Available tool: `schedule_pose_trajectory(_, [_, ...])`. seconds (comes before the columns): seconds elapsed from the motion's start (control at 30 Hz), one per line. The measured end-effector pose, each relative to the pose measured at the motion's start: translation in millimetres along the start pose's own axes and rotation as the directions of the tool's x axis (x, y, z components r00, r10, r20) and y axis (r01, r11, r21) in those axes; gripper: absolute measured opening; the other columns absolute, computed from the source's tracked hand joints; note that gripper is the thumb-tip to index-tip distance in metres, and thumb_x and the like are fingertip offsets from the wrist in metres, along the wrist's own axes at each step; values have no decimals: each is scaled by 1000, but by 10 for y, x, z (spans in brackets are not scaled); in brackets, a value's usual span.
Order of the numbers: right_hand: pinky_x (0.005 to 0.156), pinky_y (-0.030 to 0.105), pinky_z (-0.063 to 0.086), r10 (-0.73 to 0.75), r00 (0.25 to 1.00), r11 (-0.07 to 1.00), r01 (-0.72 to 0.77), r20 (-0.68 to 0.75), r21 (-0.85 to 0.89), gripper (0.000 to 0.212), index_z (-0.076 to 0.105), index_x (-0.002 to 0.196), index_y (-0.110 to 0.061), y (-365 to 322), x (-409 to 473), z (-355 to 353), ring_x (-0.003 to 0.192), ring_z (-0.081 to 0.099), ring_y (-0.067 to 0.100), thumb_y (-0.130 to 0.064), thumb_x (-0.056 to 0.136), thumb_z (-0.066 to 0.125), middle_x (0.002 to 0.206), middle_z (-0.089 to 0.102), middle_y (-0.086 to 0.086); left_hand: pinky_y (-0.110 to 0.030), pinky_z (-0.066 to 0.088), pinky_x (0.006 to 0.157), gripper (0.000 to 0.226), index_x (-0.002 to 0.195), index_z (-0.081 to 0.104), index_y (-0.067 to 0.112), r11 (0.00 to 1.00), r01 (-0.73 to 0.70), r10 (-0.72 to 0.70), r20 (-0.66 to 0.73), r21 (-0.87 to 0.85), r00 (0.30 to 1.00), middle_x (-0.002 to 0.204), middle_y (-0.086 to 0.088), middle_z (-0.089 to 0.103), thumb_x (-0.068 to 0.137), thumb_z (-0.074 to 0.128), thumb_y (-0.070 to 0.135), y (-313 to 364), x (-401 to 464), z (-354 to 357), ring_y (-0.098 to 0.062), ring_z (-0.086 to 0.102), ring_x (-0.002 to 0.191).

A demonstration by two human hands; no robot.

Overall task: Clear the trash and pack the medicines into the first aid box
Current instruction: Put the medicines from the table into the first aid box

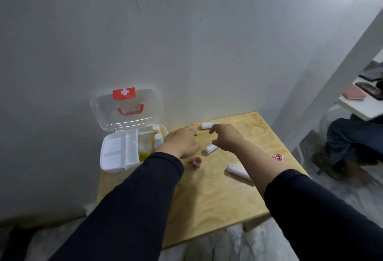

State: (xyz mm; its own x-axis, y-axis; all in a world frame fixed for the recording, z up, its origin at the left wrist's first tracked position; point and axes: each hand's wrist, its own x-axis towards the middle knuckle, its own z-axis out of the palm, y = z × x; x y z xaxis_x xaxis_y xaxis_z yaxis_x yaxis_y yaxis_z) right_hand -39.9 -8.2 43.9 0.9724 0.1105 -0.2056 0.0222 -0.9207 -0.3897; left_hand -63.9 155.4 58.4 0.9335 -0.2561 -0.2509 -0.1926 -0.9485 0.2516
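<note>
Head view: risk — right hand (pixel 226 137) reaching between two rolls, far roll (pixel 207 125) and near roll (pixel 211 148); careless sweep could send either rolling off counter (pixel 217 198), or forearm could knock tube (pixel 238 172) or red cup (pixel 196 161). Left hand (pixel 182 142) flat, fingers loosely spread, empty, beside open box (pixel 120 155). Right hand half-curled, apart, gripping nothing, hovering over near roll; contact unclear.

1 head-worn view, facing forward and down, close above table (pixel 217 194)
</note>
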Motion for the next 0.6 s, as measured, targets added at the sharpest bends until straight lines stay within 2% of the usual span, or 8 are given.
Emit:
schedule_pose_trajectory(0.1, [88,33,51,35,996,997,-29,85,-67,39,59,123,-20,339,-9,122,115,58,24,-8,86,57,130,58,7,-39,46,98,48,138,50,20,998,46,-43,45,-50,998,143,1,49,93,48,37,174,50,207,-24,51,125])
schedule_pose_trajectory(0.2, [90,33,49,64,972,988,-30,225,-150,42,57,126,-19,656,-93,259,116,57,24,-21,85,66,126,59,7,-42,51,88,42,126,55,19,994,87,-81,86,-61,993,126,-2,59,90,49,38,329,83,406,-26,59,106])
schedule_pose_trajectory(0.27, [92,34,48,50,966,985,-6,255,-171,43,58,125,-17,849,-157,349,116,56,24,-31,85,65,125,60,8,-40,54,79,43,129,53,21,991,111,-104,102,-70,989,120,-1,61,90,50,40,430,99,526,-25,63,98])
schedule_pose_trajectory(0.33, [90,34,49,23,967,984,23,254,-176,40,61,120,-13,994,-218,426,114,58,26,-38,89,57,122,61,10,-38,53,76,47,134,50,20,986,147,-138,107,-75,985,125,0,59,92,48,41,524,103,629,-25,63,102])
schedule_pose_trajectory(0.43, [85,34,50,-16,965,980,67,262,-187,46,63,116,-9,1118,-233,500,108,60,30,-45,94,48,117,64,13,-41,51,92,51,139,48,19,977,184,-171,126,-106,977,140,2,51,94,46,41,629,112,758,-23,57,115])
schedule_pose_trajectory(0.5, [83,35,51,-57,964,979,105,260,-175,48,65,113,-8,1140,-187,509,105,62,31,-48,94,45,112,65,13,-39,49,97,52,142,47,19,971,206,-191,123,-122,974,147,3,45,95,45,43,660,110,812,-22,53,123])
schedule_pose_trajectory(0.6, [82,36,52,-177,953,943,236,247,-234,31,64,111,-14,1114,-50,509,107,59,29,-37,94,52,110,62,8,-38,44,102,52,143,45,21,964,238,-227,99,-120,969,150,4,40,97,44,43,673,50,867,-21,45,132])
